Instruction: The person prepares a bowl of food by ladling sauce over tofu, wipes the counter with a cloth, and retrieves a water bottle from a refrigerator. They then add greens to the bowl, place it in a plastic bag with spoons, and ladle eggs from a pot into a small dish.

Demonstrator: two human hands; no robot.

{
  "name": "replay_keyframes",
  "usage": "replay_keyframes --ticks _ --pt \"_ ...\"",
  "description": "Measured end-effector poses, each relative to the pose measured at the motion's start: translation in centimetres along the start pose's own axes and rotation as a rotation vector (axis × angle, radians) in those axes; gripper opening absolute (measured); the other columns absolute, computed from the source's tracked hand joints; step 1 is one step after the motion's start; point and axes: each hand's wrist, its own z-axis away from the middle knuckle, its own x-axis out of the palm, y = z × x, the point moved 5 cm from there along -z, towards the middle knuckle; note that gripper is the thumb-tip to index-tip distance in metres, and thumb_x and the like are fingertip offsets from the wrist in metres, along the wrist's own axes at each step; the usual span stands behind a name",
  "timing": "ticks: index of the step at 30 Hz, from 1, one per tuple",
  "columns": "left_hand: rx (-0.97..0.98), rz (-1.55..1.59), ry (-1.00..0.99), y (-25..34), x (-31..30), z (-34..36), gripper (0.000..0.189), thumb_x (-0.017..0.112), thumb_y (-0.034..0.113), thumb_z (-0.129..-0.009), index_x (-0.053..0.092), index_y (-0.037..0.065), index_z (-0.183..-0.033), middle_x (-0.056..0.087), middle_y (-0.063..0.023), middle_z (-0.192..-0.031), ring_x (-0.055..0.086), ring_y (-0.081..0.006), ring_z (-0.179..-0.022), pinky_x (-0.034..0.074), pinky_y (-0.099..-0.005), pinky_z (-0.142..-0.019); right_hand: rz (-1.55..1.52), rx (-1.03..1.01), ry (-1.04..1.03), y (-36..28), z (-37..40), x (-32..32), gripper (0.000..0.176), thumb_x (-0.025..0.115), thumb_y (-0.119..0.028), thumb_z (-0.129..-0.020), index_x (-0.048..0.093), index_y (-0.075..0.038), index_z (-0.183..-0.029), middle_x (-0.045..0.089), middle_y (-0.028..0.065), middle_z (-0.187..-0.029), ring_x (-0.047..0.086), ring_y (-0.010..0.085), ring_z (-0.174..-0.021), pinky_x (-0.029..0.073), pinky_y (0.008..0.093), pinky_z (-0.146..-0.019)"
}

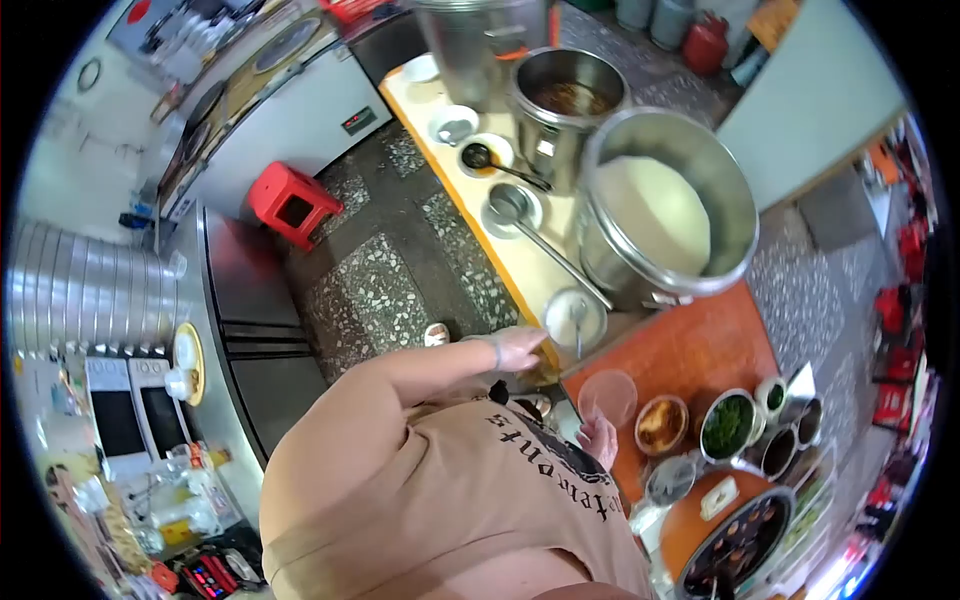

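My left hand (518, 349), apparently in a thin clear glove, reaches over the yellow table edge with its fingers stretched out. Nearest to it is a white bowl (562, 306) with a spoon (578, 330) in it. A clear plastic bowl (608, 396) is at the fingers of my right hand (598, 441), which seem closed on its near rim; part of the grip is hidden. Close by are a container of orange-brown food (661, 424) and a pot of chopped greens (729, 424). A long-handled ladle (545, 240) rests in another bowl (488, 216).
A big steel pot of white liquid (655, 215) stands beside a pot of brown liquid (570, 98). An orange pot of dark food (735, 548) is at lower right. A red stool (293, 205) stands on the floor, near a steel fridge (245, 270).
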Motion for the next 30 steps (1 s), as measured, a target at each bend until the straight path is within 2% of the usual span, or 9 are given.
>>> replay_keyframes --ticks 2,4,9,12,16,19,23,25,30 --pt "-0.296 0.076 -0.032 -3.1 -3.5 6.0 0.068 0.054 0.021 -0.084 0.024 0.0 -0.141 0.039 -0.0257 -0.137 0.042 -0.039 -0.124 0.034 -0.0406 -0.105 -0.026 0.001 -0.069 -1.5 -0.1 6.4 0.034 0.061 -0.032 -0.088 0.058 -0.001 -0.101 0.061 0.0076 -0.09 0.056 0.014 -0.077 0.049 0.0271 -0.066" --pt "-0.358 0.131 0.069 -6.4 -7.8 12.6 0.068 0.053 0.022 -0.085 0.023 0.0 -0.141 0.035 -0.0255 -0.139 0.04 -0.039 -0.126 0.033 -0.04 -0.106 0.019 -0.09 -0.347 -3.1 0.7 15.8 0.029 0.06 -0.028 -0.089 0.06 -0.003 -0.102 0.064 0.0068 -0.089 0.057 0.0119 -0.071 0.048 0.0256 -0.063" --pt "-0.423 0.121 0.385 -18.0 -17.5 29.0 0.07 0.056 0.025 -0.083 0.025 0.002 -0.141 0.04 -0.027 -0.135 0.043 -0.0415 -0.121 0.036 -0.042 -0.102 0.128 -0.124 -0.613 -4.6 5.5 40.5 0.026 0.056 -0.025 -0.091 0.06 -0.001 -0.101 0.065 0.0076 -0.087 0.058 0.0125 -0.069 0.05 0.026 -0.065" --pt "-0.652 0.256 0.465 -24.2 -22.7 38.1 0.073 0.057 0.026 -0.082 0.023 0.003 -0.142 0.038 -0.0273 -0.137 0.041 -0.041 -0.124 0.034 -0.0421 -0.103 0.224 -0.161 -0.801 -5.2 10.2 55.2 0.026 0.054 -0.024 -0.092 0.059 -0.001 -0.102 0.065 0.0077 -0.088 0.059 0.013 -0.071 0.05 0.0262 -0.067" --pt "-0.751 0.682 0.697 -29.5 -29.4 46.7 0.068 0.054 0.02 -0.086 0.022 0.002 -0.143 0.041 -0.0249 -0.137 0.058 -0.0291 -0.106 0.046 -0.0348 -0.088 0.362 -0.299 -1.137 -8.2 15.0 68.9 0.019 0.05 -0.014 -0.093 0.056 0.001 -0.103 0.065 0.0074 -0.089 0.06 0.0115 -0.075 0.051 0.025 -0.068" --pt "-0.866 0.777 0.794 -34.8 -33.0 48.6 0.067 0.055 0.02 -0.086 0.023 0.002 -0.143 0.044 -0.0238 -0.133 0.058 -0.0275 -0.104 0.045 -0.0348 -0.088 0.448 -0.361 -1.147 -9.4 13.9 76.4 0.019 0.051 -0.015 -0.093 0.056 0.001 -0.103 0.063 0.0066 -0.086 0.058 0.0101 -0.074 0.05 0.0251 -0.066" --pt "-0.761 0.845 0.919 -41.5 -39.9 46.9 0.066 0.056 0.022 -0.086 0.026 0.002 -0.14 0.05 -0.0204 -0.128 0.054 -0.029 -0.11 0.043 -0.036 -0.092 0.52 -0.298 -1.069 -11.7 10.2 85.5 0.019 0.053 -0.016 -0.092 0.059 0.0 -0.097 0.061 0.0036 -0.079 0.055 0.009 -0.067 0.047 0.025 -0.061" --pt "-0.686 0.747 0.983 -47.8 -43.0 45.5 0.064 0.057 0.022 -0.086 0.028 0.005 -0.14 0.055 -0.0189 -0.12 0.058 -0.0253 -0.099 0.045 -0.0351 -0.087 0.523 -0.296 -1.087 -13.2 8.5 91.3 0.018 0.053 -0.016 -0.091 0.059 0.0 -0.096 0.06 0.0035 -0.078 0.055 0.0091 -0.066 0.047 0.0249 -0.061" --pt "-0.693 0.616 1.105 -53.6 -60.9 44.5 0.064 0.059 0.017 -0.086 0.029 0.006 -0.141 0.054 -0.016 -0.121 0.059 -0.018 -0.089 0.048 -0.0325 -0.082 0.477 -0.283 -1.265 -17.6 4.7 109.9 0.021 0.056 -0.02 -0.09 0.062 -0.001 -0.095 0.061 0.0042 -0.076 0.056 0.0091 -0.066 0.048 0.0249 -0.062"
